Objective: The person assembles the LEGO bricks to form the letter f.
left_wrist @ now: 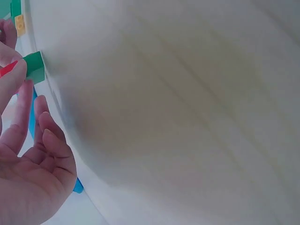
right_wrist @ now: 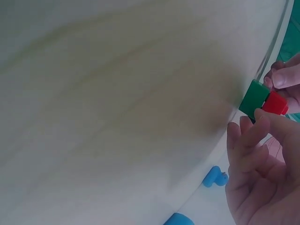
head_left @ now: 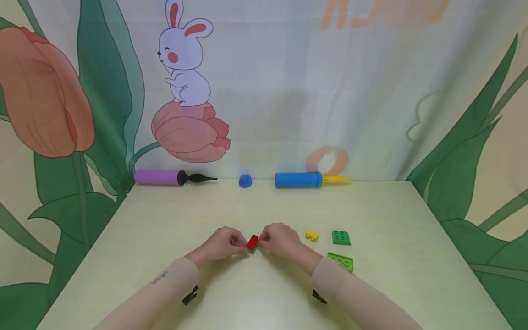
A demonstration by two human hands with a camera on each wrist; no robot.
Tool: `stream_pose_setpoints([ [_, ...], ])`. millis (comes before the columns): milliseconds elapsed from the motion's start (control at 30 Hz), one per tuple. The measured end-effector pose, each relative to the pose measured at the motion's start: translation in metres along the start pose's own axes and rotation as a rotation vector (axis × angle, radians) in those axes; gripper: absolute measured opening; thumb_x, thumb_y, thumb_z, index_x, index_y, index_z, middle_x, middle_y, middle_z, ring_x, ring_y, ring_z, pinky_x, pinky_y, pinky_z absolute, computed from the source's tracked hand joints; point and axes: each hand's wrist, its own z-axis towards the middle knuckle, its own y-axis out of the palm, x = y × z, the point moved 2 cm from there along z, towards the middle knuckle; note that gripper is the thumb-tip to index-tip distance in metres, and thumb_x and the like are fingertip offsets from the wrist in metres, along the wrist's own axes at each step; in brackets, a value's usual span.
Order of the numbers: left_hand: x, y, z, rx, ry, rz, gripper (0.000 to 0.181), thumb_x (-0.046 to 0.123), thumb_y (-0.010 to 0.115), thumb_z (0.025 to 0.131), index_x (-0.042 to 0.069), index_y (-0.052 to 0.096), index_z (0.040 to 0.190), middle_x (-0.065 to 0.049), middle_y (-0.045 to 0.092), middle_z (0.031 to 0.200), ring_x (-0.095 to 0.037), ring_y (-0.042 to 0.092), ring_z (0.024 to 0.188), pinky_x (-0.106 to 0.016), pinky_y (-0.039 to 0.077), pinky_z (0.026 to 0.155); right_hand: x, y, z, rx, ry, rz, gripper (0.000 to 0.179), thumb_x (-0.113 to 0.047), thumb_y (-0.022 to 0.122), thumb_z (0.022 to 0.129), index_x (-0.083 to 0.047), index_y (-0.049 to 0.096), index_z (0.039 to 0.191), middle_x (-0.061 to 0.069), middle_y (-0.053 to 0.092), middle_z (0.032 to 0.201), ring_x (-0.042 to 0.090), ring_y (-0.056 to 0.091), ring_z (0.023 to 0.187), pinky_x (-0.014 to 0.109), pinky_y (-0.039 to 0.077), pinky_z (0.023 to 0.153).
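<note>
In the head view a small red toy brick [head_left: 253, 241] sits on top of a dark green brick [head_left: 252, 250], low over the middle of the table. My left hand [head_left: 224, 243] pinches the pair between thumb and index finger from the left. From the other side, the thumb and index finger of my right hand [head_left: 281, 240] grip it too. The right wrist view shows the green brick [right_wrist: 254, 99] pressed against the red brick [right_wrist: 275, 102], both at the fingertips. The left thumb partly covers the red brick in the left wrist view, beside the green brick [left_wrist: 35, 68].
Right of my hands lie a yellow brick [head_left: 311, 235], a green brick [head_left: 341, 237] and a light green plate [head_left: 346, 261], partly behind my right sleeve. Along the back edge are a purple pump [head_left: 157, 177], a blue piece [head_left: 245, 181] and a blue pump [head_left: 298, 179] with a yellow nozzle.
</note>
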Motion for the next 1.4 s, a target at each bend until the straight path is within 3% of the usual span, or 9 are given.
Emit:
stream_pose_setpoints([
  [267,0.000,0.002,0.002,0.004,0.012,-0.014,0.038,0.017,0.080,0.080,0.008,0.065,0.114,-0.004,0.060,0.075,-0.017,0.054,0.067,-0.028,0.046,0.060,-0.004,0.005,-0.001,-0.029,-0.010,0.055,0.009,-0.025,0.072,0.088,-0.016,0.074,0.090,-0.008,0.060,0.069,0.014,0.053,0.056,0.028,0.044,0.054],
  [533,-0.001,0.002,0.003,0.001,0.025,-0.002,0.032,0.017,0.080,0.080,0.008,0.066,0.108,-0.003,0.059,0.073,-0.016,0.053,0.064,-0.029,0.045,0.059,-0.007,0.006,-0.002,-0.043,-0.043,0.054,0.009,-0.025,0.072,0.088,-0.017,0.074,0.090,-0.009,0.061,0.067,0.013,0.053,0.052,0.027,0.043,0.054],
  [800,-0.003,0.004,0.004,0.000,0.011,0.058,0.033,0.022,0.079,0.081,0.012,0.064,0.108,-0.002,0.059,0.072,-0.014,0.052,0.061,-0.028,0.045,0.058,-0.007,-0.012,-0.011,-0.007,-0.063,0.018,0.006,-0.027,0.071,0.089,-0.021,0.073,0.088,-0.013,0.062,0.074,0.011,0.055,0.054,0.028,0.044,0.055],
  [1133,0.006,0.007,0.002,0.037,-0.008,0.149,0.036,0.025,0.080,0.080,0.014,0.064,0.110,0.001,0.055,0.067,-0.012,0.049,0.057,-0.028,0.040,0.055,0.008,-0.043,-0.043,0.080,-0.072,-0.064,0.005,-0.028,0.072,0.087,-0.023,0.071,0.087,-0.015,0.060,0.078,0.009,0.053,0.069,0.029,0.044,0.060],
  [1400,0.005,0.006,0.005,0.031,-0.040,0.124,0.037,0.022,0.082,0.078,0.011,0.066,0.110,-0.001,0.056,0.069,-0.014,0.050,0.060,-0.030,0.042,0.060,0.039,-0.065,-0.077,0.113,0.020,-0.129,0.009,-0.026,0.077,0.082,-0.023,0.071,0.089,-0.013,0.060,0.079,0.010,0.054,0.074,0.029,0.045,0.060],
])
